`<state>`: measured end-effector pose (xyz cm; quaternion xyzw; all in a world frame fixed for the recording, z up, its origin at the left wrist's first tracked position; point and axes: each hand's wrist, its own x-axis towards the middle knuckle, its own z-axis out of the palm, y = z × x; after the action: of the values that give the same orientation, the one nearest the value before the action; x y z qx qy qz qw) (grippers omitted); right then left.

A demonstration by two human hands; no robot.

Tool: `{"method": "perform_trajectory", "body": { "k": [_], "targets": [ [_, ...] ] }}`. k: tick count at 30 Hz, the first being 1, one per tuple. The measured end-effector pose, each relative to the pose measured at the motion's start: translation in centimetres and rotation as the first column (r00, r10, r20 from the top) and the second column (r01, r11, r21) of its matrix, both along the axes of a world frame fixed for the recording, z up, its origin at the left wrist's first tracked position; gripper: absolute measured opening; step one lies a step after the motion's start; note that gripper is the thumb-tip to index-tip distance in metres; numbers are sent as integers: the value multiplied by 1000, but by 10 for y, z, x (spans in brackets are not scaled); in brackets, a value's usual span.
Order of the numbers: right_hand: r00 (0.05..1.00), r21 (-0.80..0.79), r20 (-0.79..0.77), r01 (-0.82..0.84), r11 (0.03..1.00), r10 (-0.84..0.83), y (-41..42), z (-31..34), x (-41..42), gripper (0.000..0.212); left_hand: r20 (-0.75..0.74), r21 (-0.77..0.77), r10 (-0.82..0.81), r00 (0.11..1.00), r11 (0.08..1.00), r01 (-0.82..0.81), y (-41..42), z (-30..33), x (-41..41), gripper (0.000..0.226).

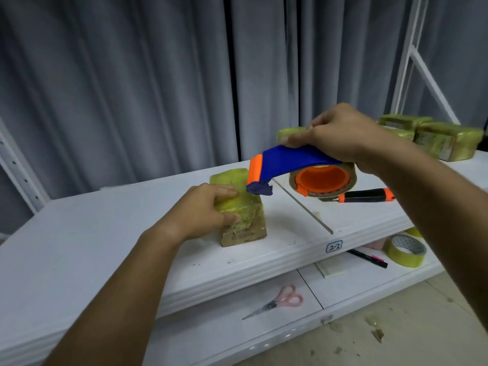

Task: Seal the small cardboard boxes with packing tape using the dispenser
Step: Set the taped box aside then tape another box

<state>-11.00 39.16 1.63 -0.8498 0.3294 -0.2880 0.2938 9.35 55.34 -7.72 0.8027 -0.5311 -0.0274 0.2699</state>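
Observation:
A small cardboard box (244,228), wrapped in yellowish tape, stands on the white shelf (105,233). My left hand (206,210) grips it from the left, fingers over the top and thumb on the front face. My right hand (340,138) holds the blue and orange tape dispenser (285,165) from above, in the air just right of the box. Its blade end hangs over the box's top right edge, and its tape roll (323,179) sits under my palm.
Several taped boxes (446,140) sit at the back right, one more (289,133) behind my right hand. An orange and black utility knife (364,196) lies right of the dispenser. On the lower shelf lie pink scissors (280,303), a marker (368,258) and a spare tape roll (406,250).

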Motion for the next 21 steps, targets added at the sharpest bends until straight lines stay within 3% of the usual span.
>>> {"method": "perform_trajectory", "body": {
  "k": [3, 6, 8, 11, 16, 21],
  "targets": [
    [999, 28, 45, -27, 999, 26, 0, -4, 7, 43, -140, -16, -50, 989, 999, 48, 5, 3, 8, 58],
    [995, 62, 74, -69, 996, 64, -2, -4, 11, 42, -328, -195, -47, 944, 981, -19, 12, 9, 14, 42],
    [991, 78, 92, -103, 992, 96, -4, -5, 14, 41, -487, -290, -52, 872, 951, -105, 16, 16, 16, 30],
    [985, 98, 92, -153, 983, 144, -6, -7, 19, 40, -669, -265, -78, 739, 954, -139, 20, 27, 14, 19],
    [970, 146, 91, -235, 961, 224, -2, -13, 25, 57, -727, -119, -14, 686, 987, -106, 22, 31, 10, 22],
    [964, 152, 90, -263, 953, 252, -1, -22, 31, 50, -694, -47, 25, 720, 996, -80, 19, 27, 8, 17]
  ]
}}
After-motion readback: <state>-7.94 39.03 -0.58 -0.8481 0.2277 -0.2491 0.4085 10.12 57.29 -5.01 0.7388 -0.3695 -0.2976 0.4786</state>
